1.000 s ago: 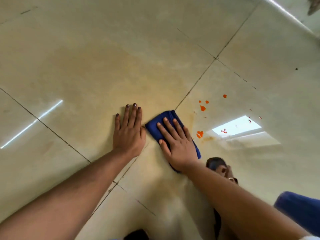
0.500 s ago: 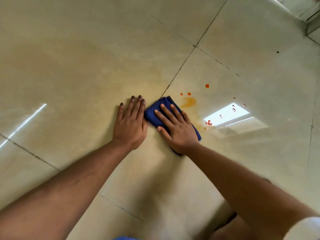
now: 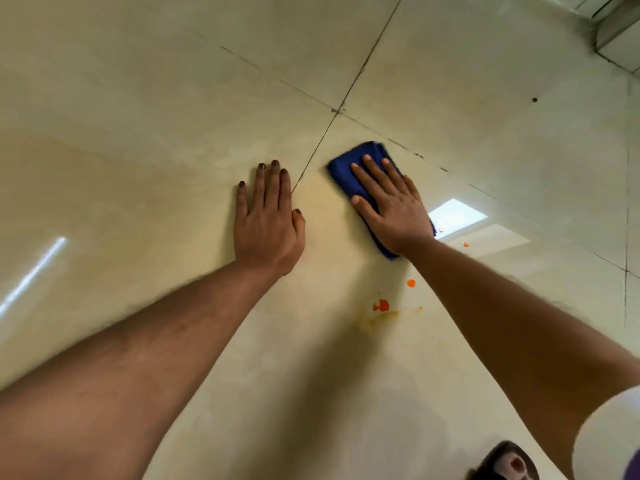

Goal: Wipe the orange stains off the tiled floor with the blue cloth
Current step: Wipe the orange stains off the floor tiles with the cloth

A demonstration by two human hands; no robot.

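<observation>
My right hand (image 3: 389, 206) lies flat, fingers spread, pressing the folded blue cloth (image 3: 349, 168) onto the cream tiled floor (image 3: 156, 116). The cloth's far end shows beyond my fingertips; the rest is hidden under my palm. My left hand (image 3: 268, 220) rests flat on the floor to the left of a grout line, holding nothing. Bright orange stains remain closer to me than the cloth: a larger blob (image 3: 381, 305), a dot (image 3: 411, 283) and a small one (image 3: 465, 243) beside my right forearm. A faint yellowish smear (image 3: 377, 318) spreads around the blob.
Dark grout lines cross at a joint (image 3: 337, 110) beyond my hands. A bright window reflection (image 3: 457, 216) lies right of the cloth. A wall base (image 3: 620, 32) runs along the top right corner. A foot (image 3: 509, 462) shows at the bottom right.
My right hand has pushed the cloth away from me and to the right, across the grout line, over the far orange spots. The left hand has stayed planted. The camera has moved forward.
</observation>
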